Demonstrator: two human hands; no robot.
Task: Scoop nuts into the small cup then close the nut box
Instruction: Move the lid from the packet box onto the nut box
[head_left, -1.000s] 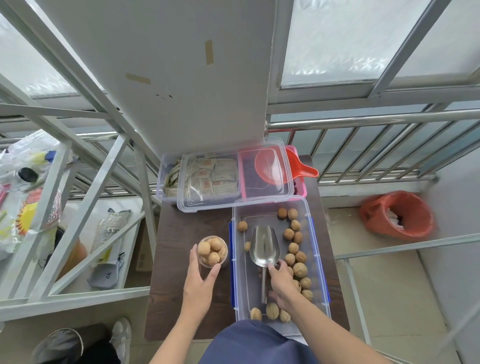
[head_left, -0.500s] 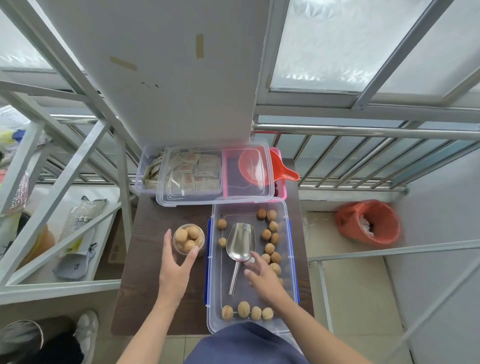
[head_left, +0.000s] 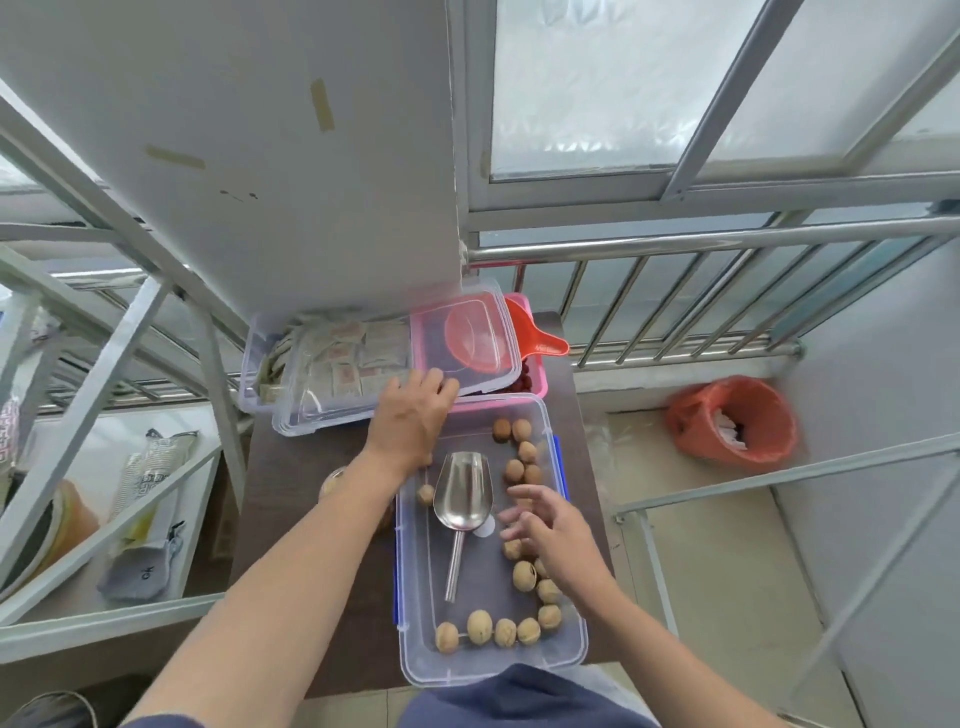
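Observation:
A clear nut box (head_left: 415, 649) with blue clips lies open on the dark table (head_left: 291, 467), holding several walnuts (head_left: 523, 576) and a metal scoop (head_left: 462, 499). My right hand (head_left: 550, 525) hovers over the nuts to the right of the scoop, fingers spread, holding nothing. My left hand (head_left: 413, 415) reaches to the near edge of a clear lid (head_left: 467, 338) that rests on the boxes behind; its fingertips touch the lid. The small cup (head_left: 332, 480) of nuts stands left of the box, mostly hidden under my left forearm.
Behind the nut box are a clear box of wrapped packets (head_left: 332, 358) and a pink box (head_left: 537, 379) with an orange-red scoop (head_left: 540, 343). A white shelf frame (head_left: 156, 364) stands left, a metal railing (head_left: 675, 291) behind, an orange-red bin (head_left: 732, 421) on the floor right.
My left hand left the small cup and moved forward to the clear lid. My right hand let go of the metal scoop's handle and lifted to its right.

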